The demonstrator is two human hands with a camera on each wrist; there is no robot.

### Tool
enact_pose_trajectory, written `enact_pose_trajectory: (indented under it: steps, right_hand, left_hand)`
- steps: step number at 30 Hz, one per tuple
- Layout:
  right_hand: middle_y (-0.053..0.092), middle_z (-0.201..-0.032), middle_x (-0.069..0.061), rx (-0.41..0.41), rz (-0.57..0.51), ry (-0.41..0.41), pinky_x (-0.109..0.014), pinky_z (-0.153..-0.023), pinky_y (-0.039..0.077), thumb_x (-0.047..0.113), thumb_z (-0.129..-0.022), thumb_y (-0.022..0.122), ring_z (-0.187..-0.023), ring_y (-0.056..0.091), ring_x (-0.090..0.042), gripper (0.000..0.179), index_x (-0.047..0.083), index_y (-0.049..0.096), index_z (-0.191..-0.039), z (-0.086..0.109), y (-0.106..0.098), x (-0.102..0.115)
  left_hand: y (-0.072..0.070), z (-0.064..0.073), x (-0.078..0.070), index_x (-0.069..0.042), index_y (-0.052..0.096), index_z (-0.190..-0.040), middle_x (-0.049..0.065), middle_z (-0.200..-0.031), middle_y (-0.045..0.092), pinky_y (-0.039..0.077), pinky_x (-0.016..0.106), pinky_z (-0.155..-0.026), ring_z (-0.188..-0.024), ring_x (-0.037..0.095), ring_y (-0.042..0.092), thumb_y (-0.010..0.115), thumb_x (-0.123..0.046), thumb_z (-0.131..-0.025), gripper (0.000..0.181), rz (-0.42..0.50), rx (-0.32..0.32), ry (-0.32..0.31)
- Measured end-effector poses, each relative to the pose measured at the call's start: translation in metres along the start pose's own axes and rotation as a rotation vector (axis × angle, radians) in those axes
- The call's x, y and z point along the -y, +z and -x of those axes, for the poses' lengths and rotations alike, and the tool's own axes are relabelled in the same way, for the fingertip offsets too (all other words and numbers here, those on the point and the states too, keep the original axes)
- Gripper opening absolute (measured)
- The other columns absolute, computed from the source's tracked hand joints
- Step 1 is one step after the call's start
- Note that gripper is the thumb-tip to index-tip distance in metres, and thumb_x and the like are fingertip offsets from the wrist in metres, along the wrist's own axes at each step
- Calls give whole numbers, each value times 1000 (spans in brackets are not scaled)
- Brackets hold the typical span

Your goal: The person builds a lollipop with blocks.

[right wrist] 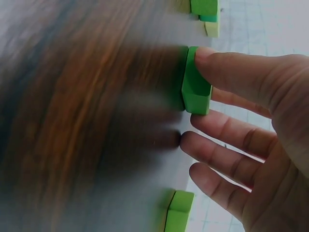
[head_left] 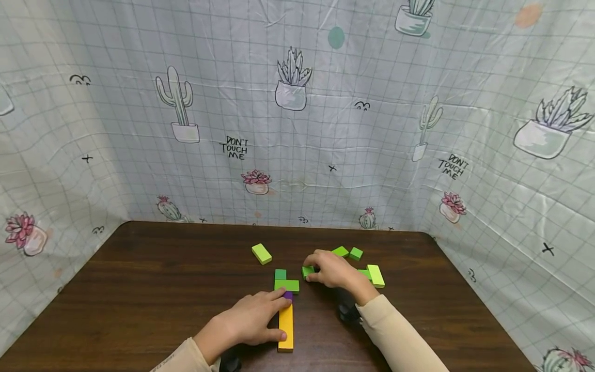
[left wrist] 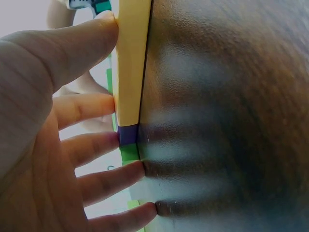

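In the head view my left hand (head_left: 251, 316) lies along a line of blocks near the table's middle. Its thumb and fingertips touch the long yellow block (head_left: 287, 325) and the small purple block (head_left: 288, 295), with fingers mostly straight in the left wrist view. A light green block (head_left: 290, 285) lies crosswise beyond the purple one, and a dark green block (head_left: 281, 274) sits behind its left end. My right hand (head_left: 333, 269) pinches a small green block (right wrist: 197, 87) between thumb and fingers, down at the table surface, right of the line.
On the brown table (head_left: 162, 289), a yellow-green block (head_left: 262, 253) lies at the back. Right of it are a green block (head_left: 341, 251), a small green block (head_left: 356, 253) and another yellow-green block (head_left: 375, 276). A patterned curtain (head_left: 297, 155) stands behind the table edge.
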State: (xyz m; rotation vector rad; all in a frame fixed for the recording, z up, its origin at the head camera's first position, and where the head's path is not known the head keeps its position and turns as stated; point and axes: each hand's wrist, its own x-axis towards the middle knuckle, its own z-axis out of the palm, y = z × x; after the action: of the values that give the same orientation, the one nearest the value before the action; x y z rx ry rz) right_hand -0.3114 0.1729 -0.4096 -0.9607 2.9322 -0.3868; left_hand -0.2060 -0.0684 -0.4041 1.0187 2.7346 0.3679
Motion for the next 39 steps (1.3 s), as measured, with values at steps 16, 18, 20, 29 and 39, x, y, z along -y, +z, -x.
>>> enact_pose_trajectory:
  steps: [16,18,20,29,39]
  right_hand:
    - [62,-103,1,2,-13,38,-33,-78,50,30,-86,72,-92,57,-14,35,14,68,-117,-14,-1,6]
    - [62,-103,0,3,-35,35,-35,-79,50,29,-87,72,-92,57,-15,35,12,67,-118,-14,-2,6]
    - [63,-104,-1,5,-58,32,-36,-80,50,27,-88,70,-92,57,-16,33,11,67,-118,-13,-2,6]
    - [63,-104,0,5,-102,-3,-36,-81,50,23,-92,65,-92,58,-15,26,12,68,-116,-12,2,9]
    - [63,-100,1,-2,-119,-23,-33,-78,50,23,-92,66,-88,57,-14,25,12,68,-114,-14,3,16]
  left_hand:
    - [-3,-1,-1,-20,50,-139,5,-151,37,43,52,-96,-129,29,45,63,-54,-86,65,-5,-8,10]
    - [-3,-1,-1,-20,51,-139,5,-151,37,43,52,-97,-129,29,45,64,-54,-85,65,-8,-12,9]
    - [-4,0,-1,-20,51,-139,5,-150,37,43,52,-96,-129,29,45,64,-54,-85,65,-7,-15,9]
    - [-4,1,-2,-20,51,-138,6,-150,38,43,52,-95,-128,29,46,65,-54,-85,65,-6,-13,15]
    - [-2,-1,0,-20,51,-139,5,-150,38,42,52,-97,-129,29,45,63,-54,-86,65,2,-3,8]
